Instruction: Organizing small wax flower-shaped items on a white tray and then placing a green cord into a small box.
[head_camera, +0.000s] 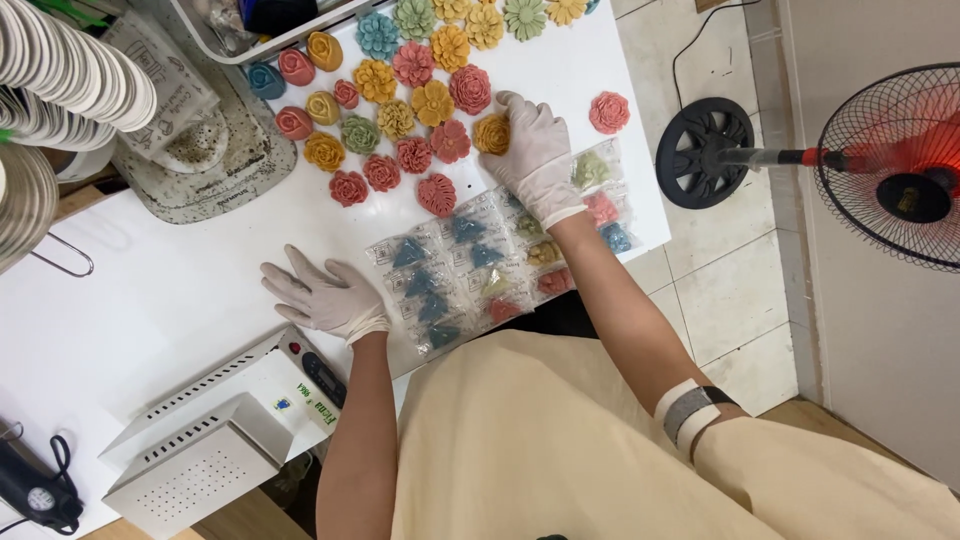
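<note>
- White table (150, 290) fills the frame's left and centre.
- Pale tiled floor (740, 290) at right.
- Standing fan (890, 165) at the right edge.

Bright, even overhead light washes the white table (150, 290) toward glare, shadows soft, focus sharp, edges bowing at nine o'clock.

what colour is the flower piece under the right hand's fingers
Mustard yellow flower piece, partly covered by the gloved right hand; seen in the head view.

A yellow-orange, flower-shaped moulded soap piece (490, 133) is seen lying flat on the white table, at the right edge of the flower cluster; it is partly covered by gloved fingertips.
</note>
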